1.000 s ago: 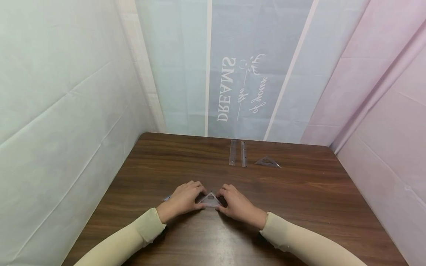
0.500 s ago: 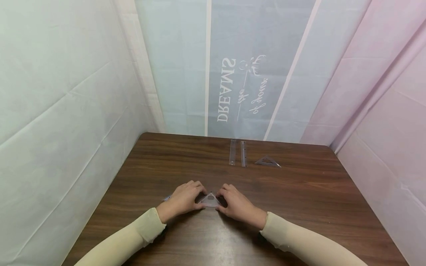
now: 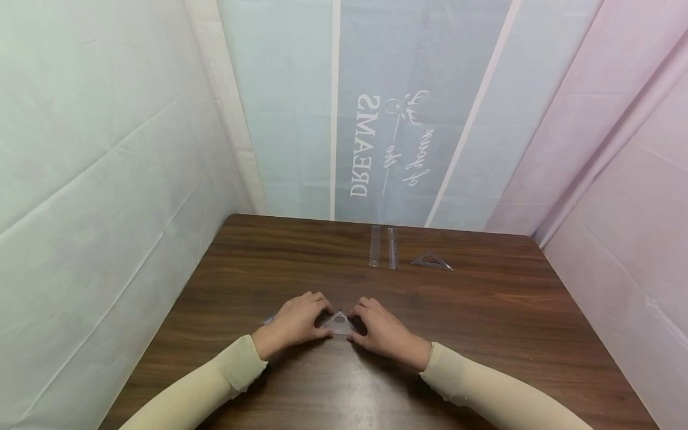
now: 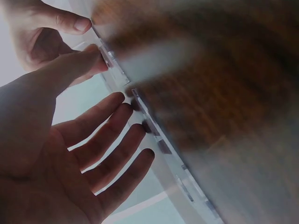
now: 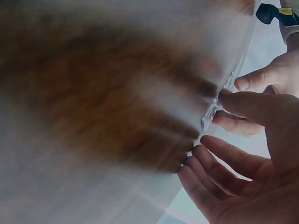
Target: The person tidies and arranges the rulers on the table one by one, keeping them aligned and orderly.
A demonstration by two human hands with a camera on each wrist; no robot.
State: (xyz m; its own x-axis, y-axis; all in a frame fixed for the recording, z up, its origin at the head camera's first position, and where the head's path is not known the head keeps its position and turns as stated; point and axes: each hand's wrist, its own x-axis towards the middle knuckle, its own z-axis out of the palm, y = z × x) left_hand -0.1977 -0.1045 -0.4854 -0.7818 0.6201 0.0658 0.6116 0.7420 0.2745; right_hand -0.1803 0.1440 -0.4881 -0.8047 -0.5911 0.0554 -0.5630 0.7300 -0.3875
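1. Two hands are sharing one clear set square [image 3: 340, 328]: the left hand [image 3: 298, 319] is pinching its left corner between thumb and forefinger, and the right hand [image 3: 384, 328] is doing the same at its right corner.
2. Neither hand is clenching; each thumb and forefinger are standing a little apart with the plastic between them, while the other fingers are curling loosely. How firmly they are pressing, I cannot tell.
3. The set square is sitting between the hands, its apex pointing away from the person and its long edge facing the body. It is lying flat or nearly so; a slight lift would be hard to see.
4. Positioning or squaring up this piece seems to be the step in hand. Setting it down would be calling for both pinches to loosen evenly, without nudging a corner.
5. Just beside the left wrist, a small blue-marked piece [image 3: 269, 321] is showing, mostly hidden.
6. Farther out, two clear rulers [image 3: 393, 249] are lying side by side, apart, near the far edge of the wooden table [image 3: 484, 322], with a second set square [image 3: 439, 263] resting to their right.
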